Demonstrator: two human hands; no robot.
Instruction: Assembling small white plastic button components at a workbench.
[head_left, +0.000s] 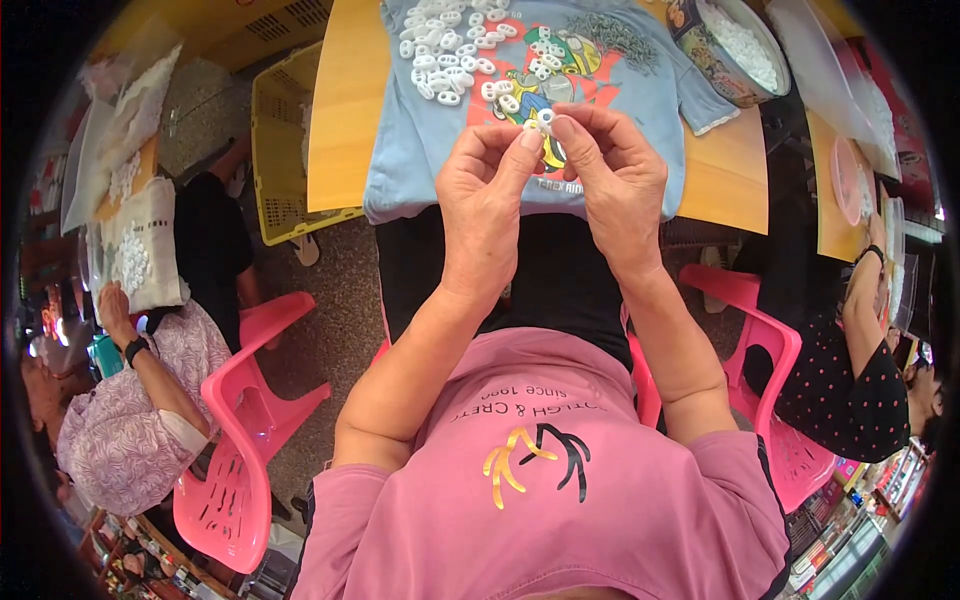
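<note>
Between my thumbs and fingertips is a small white plastic piece with holes (pixel 543 121). My left hand (pixel 484 195) pinches its left side, and my right hand (pixel 622 190) pinches the right. Both hands are raised over the near part of a light blue printed T-shirt (pixel 410 170) spread on the table. Beyond my left hand lies a heap of white two-holed oval pieces (pixel 440 50), with a few strays (pixel 503 97) closer in. A smaller group of white pieces (pixel 546 52) sits on the shirt's print. My fingertips partly hide the held piece.
A pile of small dark metal parts (pixel 615 38) lies at the far right of the shirt, beside a round tub (pixel 715 75) of white pieces. A yellow crate (pixel 275 150) stands left of the wooden table (pixel 345 110). People sit on pink chairs (pixel 240 450) to both sides.
</note>
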